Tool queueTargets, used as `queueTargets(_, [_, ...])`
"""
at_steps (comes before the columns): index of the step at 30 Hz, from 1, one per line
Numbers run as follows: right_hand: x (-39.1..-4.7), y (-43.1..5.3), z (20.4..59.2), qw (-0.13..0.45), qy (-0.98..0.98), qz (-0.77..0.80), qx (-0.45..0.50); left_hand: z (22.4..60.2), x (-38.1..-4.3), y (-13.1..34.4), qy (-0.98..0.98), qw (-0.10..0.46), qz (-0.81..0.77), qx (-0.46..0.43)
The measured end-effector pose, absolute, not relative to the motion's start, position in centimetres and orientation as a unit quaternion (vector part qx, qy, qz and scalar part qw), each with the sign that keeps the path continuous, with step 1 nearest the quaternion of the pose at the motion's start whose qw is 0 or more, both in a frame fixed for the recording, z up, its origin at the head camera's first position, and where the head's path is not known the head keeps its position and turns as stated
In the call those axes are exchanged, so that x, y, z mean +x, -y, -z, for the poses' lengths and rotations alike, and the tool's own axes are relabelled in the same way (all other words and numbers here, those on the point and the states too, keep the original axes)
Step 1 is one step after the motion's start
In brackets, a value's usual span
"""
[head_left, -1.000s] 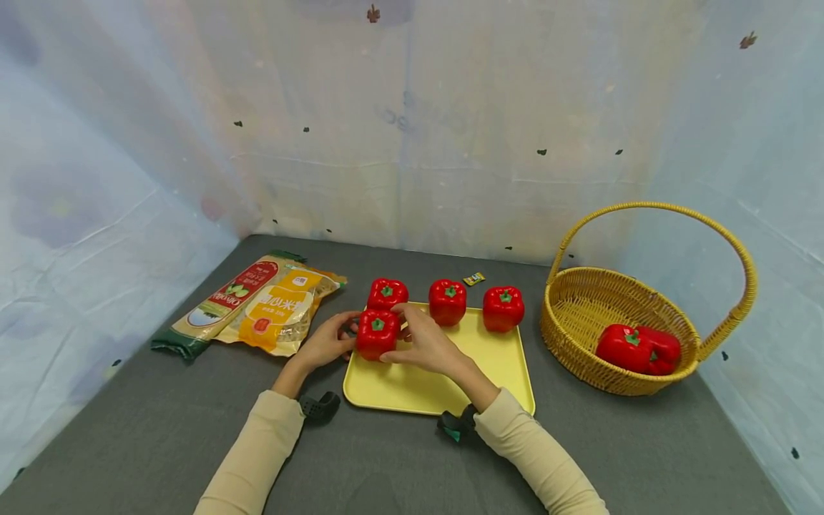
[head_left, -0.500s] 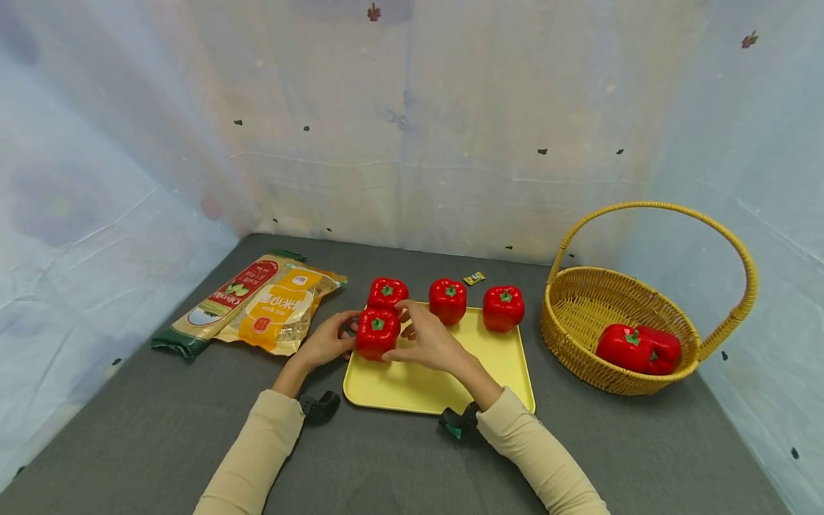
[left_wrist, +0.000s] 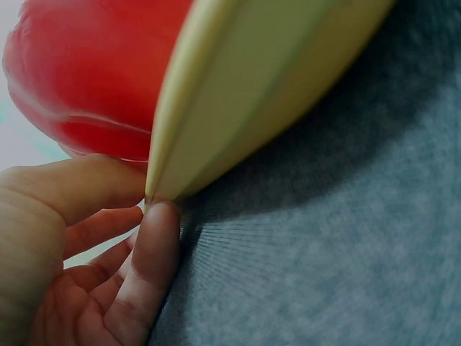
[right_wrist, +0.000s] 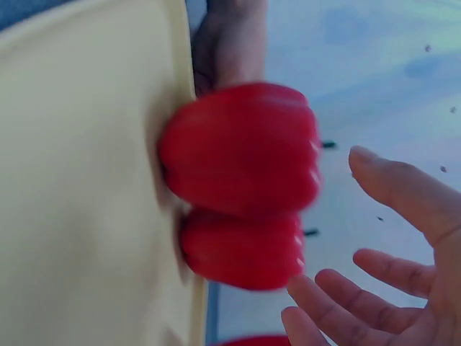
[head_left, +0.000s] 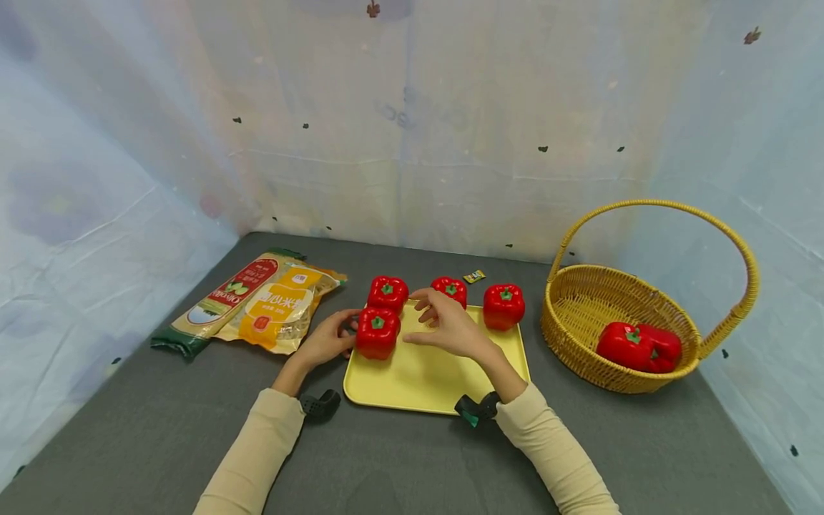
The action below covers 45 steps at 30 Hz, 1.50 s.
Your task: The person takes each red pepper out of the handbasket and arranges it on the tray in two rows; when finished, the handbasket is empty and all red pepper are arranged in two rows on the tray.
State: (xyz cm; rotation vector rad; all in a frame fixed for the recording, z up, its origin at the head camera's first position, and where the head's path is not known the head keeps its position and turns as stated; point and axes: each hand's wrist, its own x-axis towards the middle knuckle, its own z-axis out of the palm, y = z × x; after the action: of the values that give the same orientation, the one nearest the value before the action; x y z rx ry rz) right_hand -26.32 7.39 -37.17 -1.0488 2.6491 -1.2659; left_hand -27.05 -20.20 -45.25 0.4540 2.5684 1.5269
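Observation:
A yellow tray bears red bell peppers: a front-left one, a back-left one right behind it, a back-middle one and a back-right one. My left hand pinches the tray's left rim beside the front-left pepper, as the left wrist view shows. Over the tray, apart from that pepper, my right hand is held with relaxed, spread fingers and nothing in them. It partly covers the back-middle pepper in the head view.
On the right stands a yellow wicker basket with a tall handle; red bell peppers lie inside. Two food packages overlap at the left. Behind the tray lies a small yellow packet. The grey tabletop meets a hanging sheet at the back.
My right hand has let go of the front-left pepper and drawn away to the right. My left hand has stayed at the tray's left rim, and the peppers keep their places.

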Motion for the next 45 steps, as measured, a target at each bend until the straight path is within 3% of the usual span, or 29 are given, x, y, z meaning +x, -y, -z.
queueTargets(10, [-26.2,-13.2,34.9,-0.058,-0.854,0.389,-0.34,45.0,-26.9,20.2,-0.843,0.061,-0.513,0.149])
queueTargets(29, [-25.9,-26.1,32.9,-0.135,-0.905,0.355,-0.19,45.0,-26.9,20.2,-0.838,0.058,-0.521,0.154])
queueTargets(34, [-26.2,-29.1,32.5,-0.122,-0.917,0.349,-0.147,45.2,-27.0,20.3,-0.838,0.062,-0.522,0.147])
queueTargets(45, [-26.8,-34.3,31.5,-0.023,-0.945,0.317,-0.081,45.1,-26.9,20.1,-0.836,0.065,-0.523,0.149])
